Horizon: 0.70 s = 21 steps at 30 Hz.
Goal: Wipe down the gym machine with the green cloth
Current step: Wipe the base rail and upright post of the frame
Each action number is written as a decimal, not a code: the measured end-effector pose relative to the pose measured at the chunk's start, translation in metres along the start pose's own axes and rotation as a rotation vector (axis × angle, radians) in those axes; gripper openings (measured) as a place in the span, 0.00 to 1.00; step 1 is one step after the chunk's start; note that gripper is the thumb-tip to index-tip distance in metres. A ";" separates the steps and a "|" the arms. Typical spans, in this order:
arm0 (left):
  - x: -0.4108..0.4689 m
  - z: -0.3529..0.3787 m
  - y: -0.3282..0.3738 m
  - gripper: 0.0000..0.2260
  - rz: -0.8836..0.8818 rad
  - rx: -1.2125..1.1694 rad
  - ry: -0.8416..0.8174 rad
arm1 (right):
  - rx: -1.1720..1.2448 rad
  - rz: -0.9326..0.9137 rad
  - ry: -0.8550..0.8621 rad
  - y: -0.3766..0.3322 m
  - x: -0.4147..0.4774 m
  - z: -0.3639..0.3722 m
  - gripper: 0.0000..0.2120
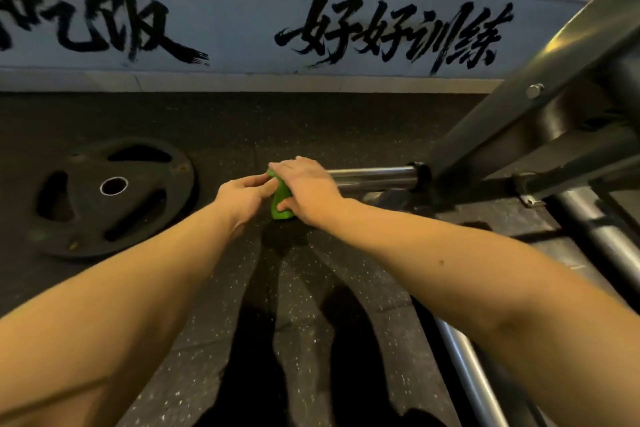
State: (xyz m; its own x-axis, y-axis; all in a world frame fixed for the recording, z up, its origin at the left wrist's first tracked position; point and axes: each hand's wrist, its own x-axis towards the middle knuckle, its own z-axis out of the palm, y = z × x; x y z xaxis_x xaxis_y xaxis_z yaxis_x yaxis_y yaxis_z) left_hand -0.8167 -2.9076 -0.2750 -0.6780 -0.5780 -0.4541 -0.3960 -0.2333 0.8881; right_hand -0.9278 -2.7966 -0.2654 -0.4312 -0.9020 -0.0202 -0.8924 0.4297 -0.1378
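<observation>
- Room: gym floor point(311, 121) of dark speckled rubber. A low white wall point(242, 10) with black brush lettering stands beyond the chrome bar point(374, 175). Light is dim, with a warm strip along the wall top.
- Chrome bar: a horizontal stub on the gym machine point(519, 107), whose dark frame rises from the bar's inner end.
- Green cloth point(281, 199): wrapped over the bar's free end.
- Right hand point(308, 187): curled over cloth and bar, thumb beneath.
- Left hand point(242, 198): fingers point(263, 180) pinch the cloth just past the bar's tip.
- Weight plate point(83, 163): flat on the floor, well beyond the bar's free end and apart from it.
- Step, as judged: wiping the bar's tip.
- Method: wrap the cloth fully round the bar and twist while drawing toward the collar. The left hand should pin the loose edge so the cloth cannot slide off.
- Chrome is probably slick, so a firm squeeze is advised.
</observation>
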 end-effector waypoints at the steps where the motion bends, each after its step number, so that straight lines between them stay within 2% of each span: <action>1: 0.001 0.001 -0.001 0.16 -0.013 -0.022 -0.012 | 0.014 -0.014 0.015 0.000 0.000 0.000 0.37; 3: 0.002 0.004 -0.004 0.14 -0.025 -0.053 -0.012 | 0.069 -0.032 0.028 0.016 -0.007 0.000 0.36; 5: 0.004 0.002 -0.009 0.12 -0.017 -0.055 -0.007 | 0.093 0.034 0.028 0.050 -0.022 0.003 0.36; 10: 0.011 -0.001 -0.006 0.14 -0.042 -0.001 0.046 | -0.118 0.381 0.035 0.144 -0.065 -0.002 0.32; 12: 0.005 0.002 -0.001 0.16 -0.067 0.025 0.041 | -0.135 0.505 -0.008 0.145 -0.070 -0.006 0.34; 14: -0.007 0.006 0.001 0.15 -0.100 0.058 0.020 | -0.099 0.573 0.043 0.124 -0.071 -0.007 0.32; 16: -0.022 0.008 0.009 0.14 -0.135 0.105 -0.011 | 0.035 0.650 0.063 0.090 -0.078 -0.012 0.25; 18: -0.039 0.012 0.020 0.11 -0.171 0.150 -0.008 | 0.323 0.700 0.134 0.054 -0.094 -0.021 0.18; 20: -0.062 0.012 0.028 0.06 -0.220 0.195 -0.075 | 0.612 0.768 0.234 0.014 -0.109 -0.027 0.13; 21: -0.068 0.015 0.030 0.06 -0.233 0.220 -0.110 | 0.734 0.760 0.298 -0.001 -0.113 -0.027 0.12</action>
State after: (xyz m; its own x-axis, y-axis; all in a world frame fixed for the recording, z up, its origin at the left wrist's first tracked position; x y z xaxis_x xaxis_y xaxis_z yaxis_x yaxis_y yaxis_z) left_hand -0.7913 -2.8634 -0.2186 -0.6113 -0.4386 -0.6588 -0.6642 -0.1682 0.7283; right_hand -0.8814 -2.6940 -0.2359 -0.9382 -0.3235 -0.1231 -0.1262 0.6508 -0.7487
